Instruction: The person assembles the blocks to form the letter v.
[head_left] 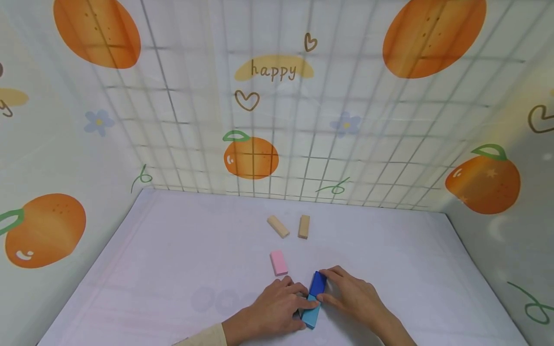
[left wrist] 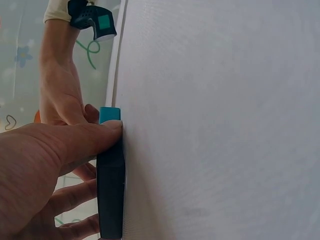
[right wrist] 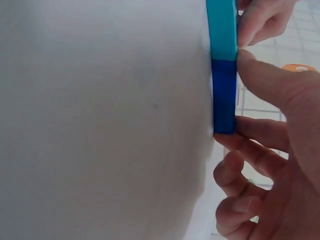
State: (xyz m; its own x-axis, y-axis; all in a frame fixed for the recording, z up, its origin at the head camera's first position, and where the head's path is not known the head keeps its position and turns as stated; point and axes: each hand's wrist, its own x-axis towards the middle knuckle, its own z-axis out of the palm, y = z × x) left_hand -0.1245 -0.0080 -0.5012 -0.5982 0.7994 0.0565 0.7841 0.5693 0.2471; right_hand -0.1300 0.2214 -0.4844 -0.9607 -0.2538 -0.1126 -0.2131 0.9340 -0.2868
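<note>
A dark blue block (head_left: 318, 283) and a light blue block (head_left: 310, 315) lie end to end on the table, in one slanting line. My right hand (head_left: 359, 298) holds the dark blue block, its thumb near the joint and fingertips at the far end. From the left, my left hand (head_left: 279, 307) pinches the light blue block, its index finger across the top and its thumb by the near end. In the left wrist view a dark face (left wrist: 111, 195) runs below the thumb, partly hidden by the fingers. The right wrist view shows the two ends meeting flush.
A pink block (head_left: 279, 263) lies just beyond my left hand. Farther back are two plain wooden blocks, one slanted (head_left: 278, 226) and one nearly straight (head_left: 304, 227). The white table (head_left: 182, 250) is enclosed by printed cloth walls (head_left: 195, 144) at the back and sides.
</note>
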